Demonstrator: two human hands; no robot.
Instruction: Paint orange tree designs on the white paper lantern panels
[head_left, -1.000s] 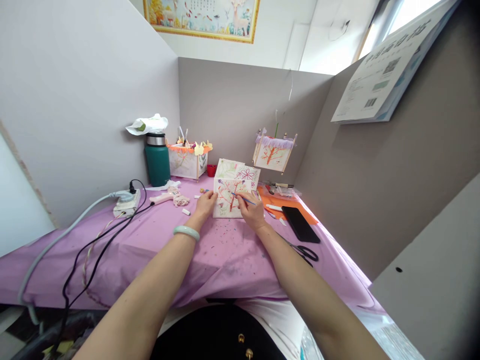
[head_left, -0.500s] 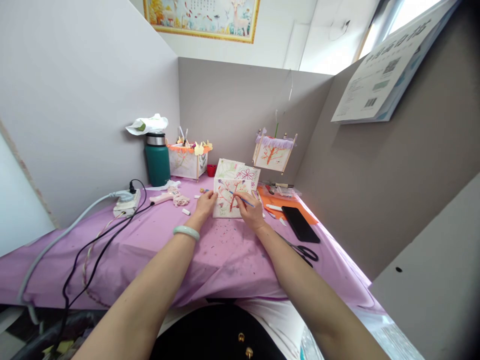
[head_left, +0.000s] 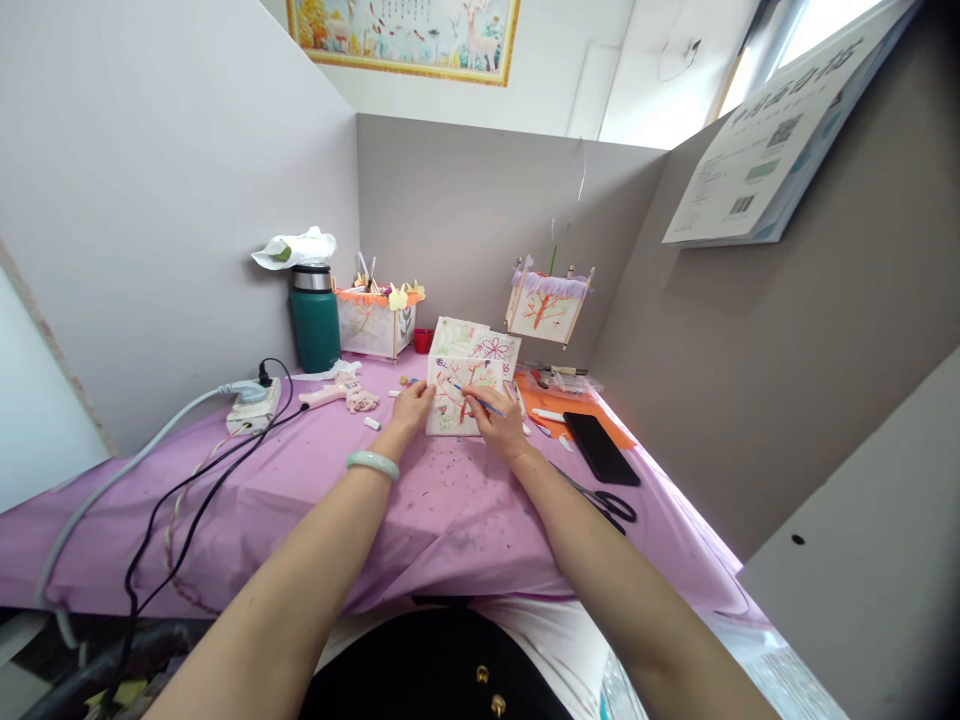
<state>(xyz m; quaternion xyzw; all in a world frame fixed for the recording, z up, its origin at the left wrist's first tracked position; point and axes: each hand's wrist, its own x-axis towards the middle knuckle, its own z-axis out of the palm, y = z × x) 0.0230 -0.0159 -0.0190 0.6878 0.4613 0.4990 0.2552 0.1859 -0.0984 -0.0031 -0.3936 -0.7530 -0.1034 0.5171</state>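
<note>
A white panel (head_left: 442, 420) with a red-brown branching tree and small coloured marks drawn on it stands tilted in front of me. My left hand (head_left: 412, 408) is closed at its left edge, thumb on the front. In a writing grip, my right hand (head_left: 499, 418) holds a thin blue pen (head_left: 489, 406), its tip at the upper left of the drawing. Whether the tip touches the surface I cannot tell. Behind this panel stand other white panels, one with green leaf lines (head_left: 459, 337) and one with a magenta flower (head_left: 496, 347).
On the purple cloth (head_left: 465, 530) lie black scissors (head_left: 615, 505), a black phone (head_left: 601, 448) and an orange sheet (head_left: 540, 398) to the right. To the left are a green bottle (head_left: 315, 325), a pink glue gun (head_left: 330, 395), a power strip (head_left: 253, 408) with cables, and a decorated box (head_left: 367, 325).
The pen tip and my right fingers have shifted slightly left across the drawing. My left hand and the panel stay in place.
</note>
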